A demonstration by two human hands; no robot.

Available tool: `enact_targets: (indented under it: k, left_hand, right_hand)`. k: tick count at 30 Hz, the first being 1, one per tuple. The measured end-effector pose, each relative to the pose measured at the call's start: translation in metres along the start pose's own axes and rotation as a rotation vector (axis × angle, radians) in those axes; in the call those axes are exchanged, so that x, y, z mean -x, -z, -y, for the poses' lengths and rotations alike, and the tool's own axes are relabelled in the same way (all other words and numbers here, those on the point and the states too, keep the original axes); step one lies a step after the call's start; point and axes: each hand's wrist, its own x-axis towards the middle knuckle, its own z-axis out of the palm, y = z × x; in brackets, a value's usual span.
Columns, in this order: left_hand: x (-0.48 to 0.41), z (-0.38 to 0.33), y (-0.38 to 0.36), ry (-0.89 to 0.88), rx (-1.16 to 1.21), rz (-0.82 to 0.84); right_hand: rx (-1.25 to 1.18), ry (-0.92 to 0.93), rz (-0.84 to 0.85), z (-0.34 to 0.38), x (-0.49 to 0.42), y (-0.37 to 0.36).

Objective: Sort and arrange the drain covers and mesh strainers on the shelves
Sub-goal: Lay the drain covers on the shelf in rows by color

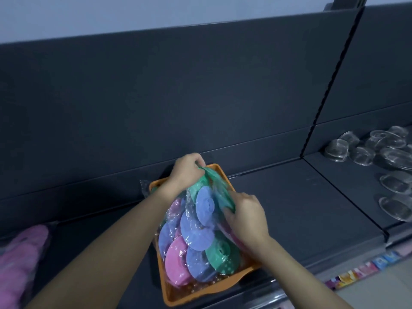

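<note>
An orange tray (201, 292) sits on the dark shelf and holds several round drain covers in blue (196, 230), pink (176, 259) and green (221, 256), each wrapped in clear plastic. My left hand (186, 169) grips the top end of a green wrapped cover (219, 188) at the back of the tray. My right hand (246, 214) pinches the same green cover's lower right edge. Both arms reach in from the bottom of the head view.
A bundle of pink covers (20, 262) in plastic lies at the far left of the shelf. On the right shelf section, past a divider (343, 197), lie several clear-packed mesh strainers (388, 157). Colourful price labels (356, 272) run along the shelf's front edge.
</note>
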Motion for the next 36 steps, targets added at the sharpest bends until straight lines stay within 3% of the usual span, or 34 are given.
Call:
enact_targets:
  k: [6,16,21,29,33,36]
  left_hand:
    - [0.013,0.017,0.031,0.070,0.298,-0.210]
    - [0.050,0.033,0.092,-0.049,0.589,-0.504]
    - [0.079,0.060,0.131,-0.118,0.594,-0.642]
    - [0.132,0.128,0.146,-0.058,0.476,-0.685]
    - [0.161,0.165,0.136,0.128,0.394,-0.657]
    - [0.180,0.192,0.121,0.230,0.424,-0.655]
  right_hand:
    - [-0.480,-0.206,-0.068,0.011,-0.009,0.024]
    - [-0.957,-0.256,-0.221,0.069,-0.021,0.036]
    - [-1.105,-0.282,-0.314,0.113,-0.018,0.028]
    - [-1.239,-0.452,-0.035,0.176,0.009,-0.029]
    - [-1.256,-0.488,0.005,0.192,0.026,-0.059]
    - [-1.137,-0.444,0.039,0.201,0.037,-0.081]
